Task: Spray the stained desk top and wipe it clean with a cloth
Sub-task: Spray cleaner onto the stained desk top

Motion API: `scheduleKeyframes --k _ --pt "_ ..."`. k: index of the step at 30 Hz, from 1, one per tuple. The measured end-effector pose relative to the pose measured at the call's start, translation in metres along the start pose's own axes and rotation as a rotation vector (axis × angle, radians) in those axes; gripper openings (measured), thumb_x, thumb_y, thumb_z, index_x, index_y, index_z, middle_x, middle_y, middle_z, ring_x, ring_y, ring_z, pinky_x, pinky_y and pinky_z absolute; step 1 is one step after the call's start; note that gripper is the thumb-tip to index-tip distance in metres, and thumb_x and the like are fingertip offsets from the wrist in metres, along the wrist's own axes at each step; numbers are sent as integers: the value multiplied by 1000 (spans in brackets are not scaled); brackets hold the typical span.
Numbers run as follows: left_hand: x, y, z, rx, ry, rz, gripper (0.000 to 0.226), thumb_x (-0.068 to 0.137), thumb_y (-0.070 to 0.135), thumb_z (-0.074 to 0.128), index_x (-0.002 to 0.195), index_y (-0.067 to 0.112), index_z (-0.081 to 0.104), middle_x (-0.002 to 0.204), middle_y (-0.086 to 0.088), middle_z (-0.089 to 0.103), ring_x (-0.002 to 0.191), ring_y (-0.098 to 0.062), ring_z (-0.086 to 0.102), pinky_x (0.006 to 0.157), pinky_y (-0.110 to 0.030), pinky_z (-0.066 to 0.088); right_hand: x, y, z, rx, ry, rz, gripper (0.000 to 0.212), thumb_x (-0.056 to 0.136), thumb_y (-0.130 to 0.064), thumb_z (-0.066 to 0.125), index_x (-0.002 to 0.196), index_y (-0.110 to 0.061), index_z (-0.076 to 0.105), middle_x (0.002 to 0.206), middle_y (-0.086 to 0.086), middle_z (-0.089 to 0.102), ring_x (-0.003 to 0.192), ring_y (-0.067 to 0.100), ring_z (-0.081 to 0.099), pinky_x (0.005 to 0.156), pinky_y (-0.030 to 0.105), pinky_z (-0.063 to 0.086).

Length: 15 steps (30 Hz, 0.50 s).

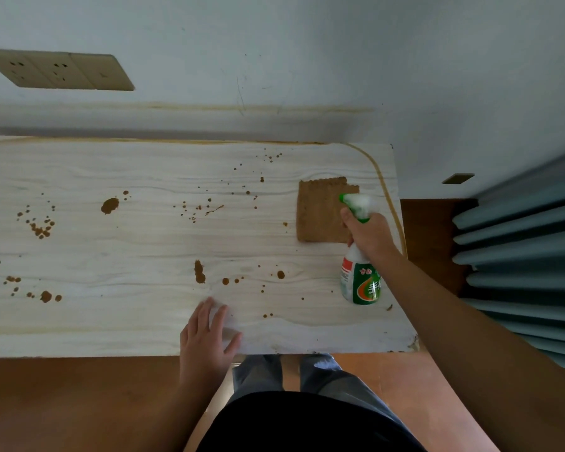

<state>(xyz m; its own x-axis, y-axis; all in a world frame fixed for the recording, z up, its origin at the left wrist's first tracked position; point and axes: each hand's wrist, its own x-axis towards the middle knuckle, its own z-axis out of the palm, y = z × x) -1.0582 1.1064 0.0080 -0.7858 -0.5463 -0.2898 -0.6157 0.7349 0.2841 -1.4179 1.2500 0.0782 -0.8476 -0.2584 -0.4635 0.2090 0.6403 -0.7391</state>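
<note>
The pale wood-grain desk top [137, 249] carries several brown stains [109, 205], spread from its left side to the centre right. A brown cloth [320, 212] lies flat at the far right of the desk. My right hand [371, 234] grips the neck of a white and green spray bottle [359, 278], held over the desk's right part with its nozzle above the cloth. My left hand [209, 337] rests flat with straight fingers on the desk's front edge.
A wall with a beige socket panel [59, 71] rises right behind the desk. Grey-blue ribbed panels [522, 256] stand to the right. Orange-brown floor [62, 402] lies below the front edge, where my legs and shoes show.
</note>
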Motion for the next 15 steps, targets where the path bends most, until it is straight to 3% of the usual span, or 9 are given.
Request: scheduleKeyframes --k 9,15 --pt "0 -1 1 -12 -21 1 67 87 63 44 136 20 56 154 -10 43 143 -31 40 101 -47 47 6 6 1 -127 86 21 52 92 -55 60 84 -4 66 66 8 64 57 18 61 61 29 51" --pt "0 -2 1 -9 -40 -4 67 87 64 43 137 21 56 154 -10 44 143 -31 40 102 -47 46 4 9 -10 -194 92 39 45 92 -53 61 89 -8 65 69 7 67 58 16 62 64 32 53"
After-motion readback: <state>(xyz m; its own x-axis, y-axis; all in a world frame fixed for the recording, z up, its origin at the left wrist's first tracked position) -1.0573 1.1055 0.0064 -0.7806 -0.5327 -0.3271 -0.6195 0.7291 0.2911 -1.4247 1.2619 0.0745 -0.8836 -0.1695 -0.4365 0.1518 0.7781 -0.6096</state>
